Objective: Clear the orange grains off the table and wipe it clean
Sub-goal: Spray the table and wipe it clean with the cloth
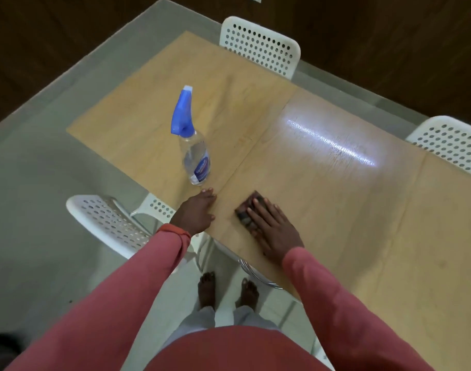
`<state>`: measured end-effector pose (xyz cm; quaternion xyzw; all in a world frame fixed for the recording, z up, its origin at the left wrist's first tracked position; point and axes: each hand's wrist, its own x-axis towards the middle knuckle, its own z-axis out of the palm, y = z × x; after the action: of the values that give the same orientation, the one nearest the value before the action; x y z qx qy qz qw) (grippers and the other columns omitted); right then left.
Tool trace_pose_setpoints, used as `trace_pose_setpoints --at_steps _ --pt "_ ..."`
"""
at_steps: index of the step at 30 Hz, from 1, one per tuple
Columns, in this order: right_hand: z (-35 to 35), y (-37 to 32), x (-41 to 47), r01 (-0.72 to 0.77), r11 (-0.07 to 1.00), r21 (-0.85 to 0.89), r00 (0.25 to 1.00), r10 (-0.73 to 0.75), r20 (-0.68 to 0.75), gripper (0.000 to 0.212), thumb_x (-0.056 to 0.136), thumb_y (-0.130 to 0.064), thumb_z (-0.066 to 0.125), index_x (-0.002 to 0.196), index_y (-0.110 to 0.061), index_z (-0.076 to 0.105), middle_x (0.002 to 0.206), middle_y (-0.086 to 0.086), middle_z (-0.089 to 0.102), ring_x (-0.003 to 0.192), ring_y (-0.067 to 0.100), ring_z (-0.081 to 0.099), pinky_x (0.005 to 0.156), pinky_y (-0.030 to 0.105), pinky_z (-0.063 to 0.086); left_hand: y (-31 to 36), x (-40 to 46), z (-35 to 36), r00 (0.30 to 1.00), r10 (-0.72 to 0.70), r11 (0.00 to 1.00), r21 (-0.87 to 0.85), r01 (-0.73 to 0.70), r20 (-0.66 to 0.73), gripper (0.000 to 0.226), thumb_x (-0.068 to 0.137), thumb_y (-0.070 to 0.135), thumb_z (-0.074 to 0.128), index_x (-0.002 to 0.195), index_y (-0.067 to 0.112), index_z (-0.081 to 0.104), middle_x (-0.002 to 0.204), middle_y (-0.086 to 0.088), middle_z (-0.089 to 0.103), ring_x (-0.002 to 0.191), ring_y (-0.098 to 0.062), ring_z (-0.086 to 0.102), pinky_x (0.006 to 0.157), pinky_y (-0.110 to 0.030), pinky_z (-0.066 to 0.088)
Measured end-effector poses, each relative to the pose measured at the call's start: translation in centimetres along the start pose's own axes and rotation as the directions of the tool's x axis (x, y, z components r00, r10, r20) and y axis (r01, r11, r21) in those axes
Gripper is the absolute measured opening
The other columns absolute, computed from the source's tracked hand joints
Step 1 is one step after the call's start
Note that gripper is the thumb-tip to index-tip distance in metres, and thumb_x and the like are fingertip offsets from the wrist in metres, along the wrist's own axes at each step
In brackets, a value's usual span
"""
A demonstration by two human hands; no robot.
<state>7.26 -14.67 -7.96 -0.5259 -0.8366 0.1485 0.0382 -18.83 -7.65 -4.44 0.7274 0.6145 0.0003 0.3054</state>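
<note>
Flat and spread, the right hand (pixel 274 228) presses a dark cloth (pixel 246 211) on the wooden tabletop (pixel 336 210). The left hand (pixel 196 212) rests open on the near edge. A spray bottle (pixel 192 145) stands beside it. No orange grains show. White chairs (pixel 258 46) stand around on the pale floor (pixel 36 167).

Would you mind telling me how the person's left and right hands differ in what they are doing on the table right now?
The right hand lies flat, pressing a dark cloth onto the table; the left hand has nothing under it. The left hand rests at the table's near edge, just below the spray bottle without touching it; the right hand sits further in on the surface. Both wear pink sleeves and touch the tabletop.
</note>
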Motion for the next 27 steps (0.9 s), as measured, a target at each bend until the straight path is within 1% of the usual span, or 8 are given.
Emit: trace_pose_setpoints --at_steps 3,8,10,13,15,19,22,27 --pt "-1.3 0.7 -0.9 -0.012 0.995 0.103 1.000 0.011 0.007 0.061 0.100 -0.052 0.034 0.155 -0.025 0.036 0.166 -0.001 0.021 0.155 0.022 0.010 0.126 0.044 0.011 0.0 -0.6 0.2 0.999 -0.016 0.999 -0.037 0.015 -0.034 0.064 0.085 0.020 0.071 0.143 0.017 0.046 0.156 0.007 0.030 0.145 -0.008 0.024 0.117 -0.028 0.024" --pt "-5.0 -1.3 2.8 -0.069 0.968 0.242 0.980 0.112 -0.167 0.056 0.092 -0.056 0.045 0.123 -0.015 0.068 0.133 0.006 0.065 0.127 0.025 0.056 0.120 0.041 0.030 -0.7 -2.2 0.3 0.982 -0.095 0.995 -0.050 0.088 -0.164 0.047 0.090 0.030 0.064 0.134 0.015 0.056 0.145 0.001 0.048 0.135 -0.016 0.042 0.112 -0.030 0.033" --pt "-6.7 -3.2 5.0 -0.085 0.927 0.366 0.963 0.170 -0.208 0.057 0.089 -0.055 0.053 0.126 -0.014 0.066 0.130 0.005 0.065 0.122 0.023 0.057 0.111 0.037 0.041 -1.0 -2.7 -0.4 0.964 -0.145 0.989 -0.050 0.137 -0.223 0.040 0.091 0.030 0.061 0.129 0.016 0.060 0.137 -0.001 0.054 0.124 -0.021 0.051 0.103 -0.033 0.041" --pt "-8.8 -6.5 8.5 -0.104 0.857 0.506 0.956 0.226 -0.187 0.064 0.086 -0.047 0.071 0.139 -0.015 0.054 0.139 0.002 0.056 0.128 0.017 0.050 0.105 0.020 0.034 -1.9 -2.6 -2.0 0.935 -0.236 0.972 -0.065 0.227 -0.266 0.032 0.090 0.026 0.058 0.120 0.017 0.065 0.127 -0.002 0.059 0.113 -0.025 0.058 0.093 -0.035 0.047" --pt "-9.9 -8.8 11.0 -0.100 0.804 0.587 0.951 0.250 -0.181 0.077 0.082 -0.044 0.078 0.146 -0.016 0.045 0.145 0.000 0.050 0.133 0.014 0.045 0.103 0.018 0.032 -2.9 -2.2 -3.2 0.919 -0.275 0.961 -0.064 0.268 -0.283 0.033 0.088 0.023 0.056 0.120 0.018 0.066 0.127 -0.004 0.059 0.112 -0.027 0.060 0.092 -0.036 0.048" --pt "-11.4 -12.4 14.9 -0.099 0.684 0.723 0.929 0.323 -0.179 0.098 0.076 -0.045 0.084 0.154 -0.019 0.030 0.155 -0.001 0.038 0.141 0.014 0.036 0.110 0.028 0.035 -5.3 -0.5 -5.4 0.935 -0.250 0.968 -0.060 0.243 -0.251 0.042 0.089 0.020 0.058 0.130 0.015 0.057 0.136 -0.007 0.052 0.122 -0.028 0.053 0.100 -0.036 0.043" --pt "-11.8 -15.0 18.0 -0.094 0.643 0.760 0.872 0.421 -0.248 0.101 0.073 -0.047 0.085 0.153 -0.018 0.032 0.153 0.001 0.041 0.140 0.017 0.039 0.112 0.034 0.037 -8.2 1.5 -7.4 0.974 -0.148 0.989 -0.016 0.147 -0.173 0.061 0.087 0.023 0.066 0.142 0.012 0.044 0.150 -0.012 0.037 0.137 -0.028 0.037 0.112 -0.035 0.032" --pt "-11.8 -17.8 20.8 -0.092 0.609 0.788 0.690 0.610 -0.391 0.066 0.076 -0.044 0.084 0.130 -0.018 0.056 0.117 -0.002 0.064 0.102 0.015 0.060 0.094 0.038 0.051 -11.2 4.2 -9.9 0.998 -0.056 0.994 0.091 0.056 -0.008 0.081 0.087 0.038 0.068 0.153 0.020 0.024 0.162 -0.008 0.011 0.149 -0.025 0.010 0.120 -0.036 0.018"
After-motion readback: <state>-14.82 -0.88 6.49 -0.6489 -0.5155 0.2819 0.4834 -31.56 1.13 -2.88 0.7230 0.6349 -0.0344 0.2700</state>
